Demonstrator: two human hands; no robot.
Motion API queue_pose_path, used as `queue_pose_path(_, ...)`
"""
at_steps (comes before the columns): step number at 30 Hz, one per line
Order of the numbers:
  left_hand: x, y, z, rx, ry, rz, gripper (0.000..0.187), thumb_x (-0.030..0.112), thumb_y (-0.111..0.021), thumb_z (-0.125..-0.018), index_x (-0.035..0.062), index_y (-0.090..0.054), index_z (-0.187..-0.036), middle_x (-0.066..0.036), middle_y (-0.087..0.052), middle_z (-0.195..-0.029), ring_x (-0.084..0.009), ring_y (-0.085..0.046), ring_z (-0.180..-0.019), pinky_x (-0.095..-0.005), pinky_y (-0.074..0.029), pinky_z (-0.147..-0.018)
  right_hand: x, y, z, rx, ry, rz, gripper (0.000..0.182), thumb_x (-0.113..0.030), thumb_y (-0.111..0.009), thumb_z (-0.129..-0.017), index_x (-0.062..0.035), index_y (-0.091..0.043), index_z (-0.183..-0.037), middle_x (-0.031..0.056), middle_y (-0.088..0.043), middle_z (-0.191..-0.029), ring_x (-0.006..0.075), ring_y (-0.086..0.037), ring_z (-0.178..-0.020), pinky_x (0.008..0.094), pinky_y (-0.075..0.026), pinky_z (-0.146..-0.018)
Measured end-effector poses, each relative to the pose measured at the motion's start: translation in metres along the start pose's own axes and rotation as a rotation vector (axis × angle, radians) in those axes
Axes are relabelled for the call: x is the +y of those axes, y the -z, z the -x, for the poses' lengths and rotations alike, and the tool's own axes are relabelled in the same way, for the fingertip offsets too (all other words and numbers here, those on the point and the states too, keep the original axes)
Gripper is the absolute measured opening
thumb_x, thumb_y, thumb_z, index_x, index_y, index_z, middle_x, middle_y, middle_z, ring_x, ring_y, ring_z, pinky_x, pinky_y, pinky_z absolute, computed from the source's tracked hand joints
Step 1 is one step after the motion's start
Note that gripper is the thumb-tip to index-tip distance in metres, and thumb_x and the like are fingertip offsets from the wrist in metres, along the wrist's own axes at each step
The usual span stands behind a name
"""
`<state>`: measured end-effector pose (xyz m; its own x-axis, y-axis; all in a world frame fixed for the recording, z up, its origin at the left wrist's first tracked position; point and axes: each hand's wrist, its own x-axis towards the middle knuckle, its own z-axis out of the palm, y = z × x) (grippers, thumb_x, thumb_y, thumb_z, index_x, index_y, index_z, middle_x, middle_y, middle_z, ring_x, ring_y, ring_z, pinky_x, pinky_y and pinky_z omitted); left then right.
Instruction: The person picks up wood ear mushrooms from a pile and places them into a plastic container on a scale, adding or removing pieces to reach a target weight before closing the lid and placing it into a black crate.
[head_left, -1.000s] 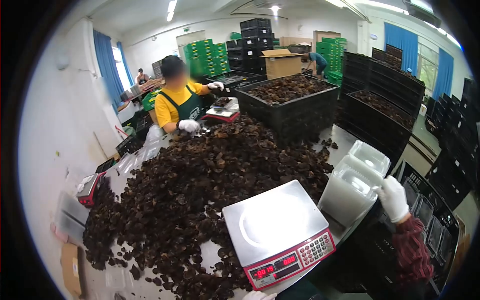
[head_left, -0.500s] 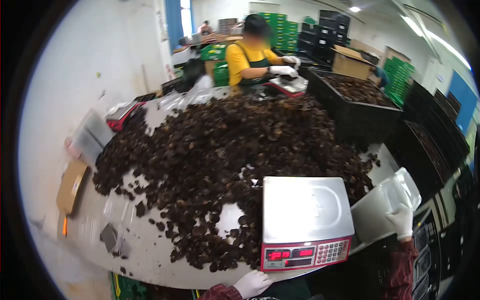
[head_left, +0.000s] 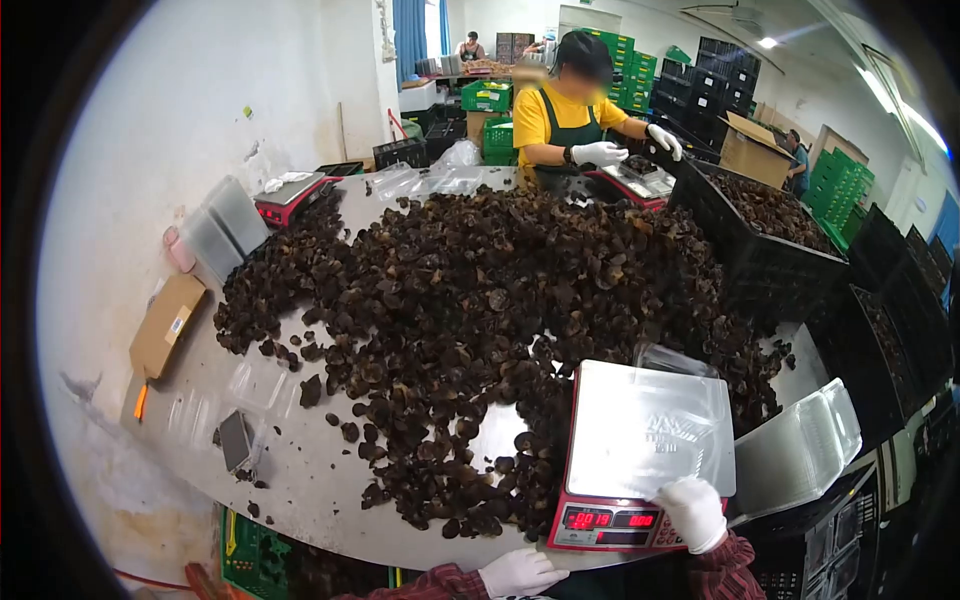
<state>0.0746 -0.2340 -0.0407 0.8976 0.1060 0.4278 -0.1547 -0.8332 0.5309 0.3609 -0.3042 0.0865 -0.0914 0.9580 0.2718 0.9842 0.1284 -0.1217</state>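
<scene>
My right hand (head_left: 692, 512), in a white glove, has its fingers curled at the front edge of a clear plastic container (head_left: 668, 432). The container lies over the steel plate of a red digital scale (head_left: 592, 395), and its clear flap (head_left: 676, 361) shows past the plate's back edge. Red digits glow on the scale's front, and my hand covers part of the keypad. My gloved left hand (head_left: 522, 574) rests at the table's near edge, fingers stretched, holding nothing. A large heap of dark, dried mushroom-like pieces (head_left: 480, 290) spreads left of the scale and behind it.
A stack of clear containers (head_left: 800, 450) leans right of the scale. Black crates (head_left: 760, 270) line the right side. Across the table (head_left: 310, 480), a person in yellow (head_left: 565, 120) works at another scale (head_left: 640, 180). A phone-like slab (head_left: 235, 441) and cardboard box (head_left: 166, 325) lie left.
My right hand has moved left from the container stack to the scale, bringing a clear container onto its plate. My left hand stays by the table edge. The view has shifted.
</scene>
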Motion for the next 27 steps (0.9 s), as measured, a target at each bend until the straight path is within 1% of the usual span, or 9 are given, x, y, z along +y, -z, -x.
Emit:
queue_pose_path(2, 0.0, 0.027, -0.005, 0.03, 0.012, -0.016, 0.03, 0.012, -0.061, -0.078, 0.0063, -0.062, -0.108, -0.004, -0.057, -0.079, -0.0226, -0.058, -0.073, -0.0331, -0.047, -0.062, -0.003, 0.003, -0.003, -0.173, -0.107, -0.034, 0.029, -0.03, -0.076, -0.068, -0.0061, -0.063, -0.079, 0.0099, -0.054, -0.067, 0.0282, -0.057, -0.066, 0.0383, -0.045, -0.06)
queue_pose_path(5, -0.028, 0.098, -0.037, 0.119, 0.042, -0.16, 0.027, 0.013, -0.063, -0.078, 0.0051, -0.063, -0.104, -0.007, -0.059, -0.084, -0.0246, -0.059, -0.079, -0.034, -0.048, -0.066, 0.004, 0.042, 0.004, 0.102, -0.202, -0.011, 0.039, -0.035, -0.079, -0.065, -0.0061, -0.059, -0.082, 0.0102, -0.049, -0.069, 0.0301, -0.052, -0.066, 0.0403, -0.042, -0.057)
queue_pose_path(8, -0.072, 0.156, -0.08, 0.223, 0.157, -0.302, 0.026, 0.017, -0.063, -0.079, 0.0044, -0.063, -0.102, -0.01, -0.06, -0.093, -0.028, -0.058, -0.093, -0.0371, -0.047, -0.077, 0.054, 0.064, 0.027, 0.387, -0.38, 0.147, 0.022, -0.016, -0.073, -0.074, -0.0039, -0.06, -0.088, 0.0117, -0.053, -0.075, 0.0308, -0.054, -0.069, 0.0409, -0.043, -0.06)
queue_pose_path(12, -0.188, 0.147, -0.114, 0.15, 0.422, -0.499, 0.051, 0.04, -0.063, -0.082, 0.0204, -0.055, -0.128, -0.014, -0.048, -0.134, -0.0355, -0.039, -0.127, -0.0472, -0.031, -0.103, 0.137, 0.073, 0.073, 0.483, -0.668, 0.222, 0.016, -0.005, -0.068, -0.077, -0.0005, -0.06, -0.09, 0.0136, -0.056, -0.079, 0.0305, -0.056, -0.073, 0.0384, -0.044, -0.064)
queue_pose_path(14, -0.208, 0.142, -0.131, -0.006, 0.617, -0.528, 0.058, 0.053, -0.058, -0.082, 0.0288, -0.049, -0.134, -0.014, -0.036, -0.145, -0.0384, -0.027, -0.135, -0.0571, -0.02, -0.107, 0.148, 0.074, 0.077, 0.525, -0.624, 0.242, 0.015, -0.005, -0.067, -0.078, -0.0002, -0.06, -0.091, 0.0134, -0.056, -0.079, 0.0296, -0.056, -0.073, 0.0376, -0.044, -0.065)
queue_pose_path(16, -0.209, 0.127, -0.127, -0.175, 0.702, -0.476, 0.059, 0.055, -0.057, -0.082, 0.029, -0.049, -0.134, -0.013, -0.034, -0.146, -0.0375, -0.025, -0.136, -0.0601, -0.017, -0.107, 0.156, 0.079, 0.08, 0.527, -0.593, 0.256, 0.014, -0.006, -0.066, -0.08, 0.0001, -0.06, -0.091, 0.0132, -0.056, -0.079, 0.0287, -0.056, -0.073, 0.0369, -0.044, -0.065)
queue_pose_path(22, -0.129, 0.12, -0.067, -0.348, 0.483, -0.605, 0.056, 0.046, -0.061, -0.082, 0.0254, -0.049, -0.133, -0.013, -0.039, -0.14, -0.039, -0.037, -0.126, -0.0548, -0.033, -0.101, 0.21, 0.086, 0.12, 0.359, -0.801, -0.032, 0.018, -0.011, -0.06, -0.086, 0.0026, -0.053, -0.076, 0.0108, -0.05, -0.069, 0.0188, -0.048, -0.066, 0.0331, -0.04, -0.061)
queue_pose_path(25, -0.096, 0.143, -0.049, -0.468, 0.448, -0.386, 0.056, 0.041, -0.063, -0.083, 0.0308, -0.046, -0.135, -0.016, -0.034, -0.144, -0.0488, -0.036, -0.125, -0.0521, -0.04, -0.098, 0.21, 0.087, 0.116, 0.315, -0.892, -0.161, 0.029, -0.013, -0.06, -0.088, 0.0024, -0.047, -0.066, 0.0084, -0.045, -0.058, 0.0147, -0.041, -0.056, 0.0333, -0.034, -0.053)
queue_pose_path(27, -0.098, 0.165, -0.048, -0.472, 0.492, -0.075, 0.053, 0.036, -0.061, -0.087, 0.0268, -0.045, -0.137, -0.018, -0.036, -0.143, -0.0418, -0.04, -0.126, -0.0445, -0.038, -0.103, 0.214, 0.087, 0.12, 0.25, -0.934, -0.159, 0.031, -0.014, -0.059, -0.089, 0.0012, -0.05, -0.064, 0.004, -0.045, -0.053, 0.011, -0.039, -0.053, 0.0316, -0.033, -0.05)
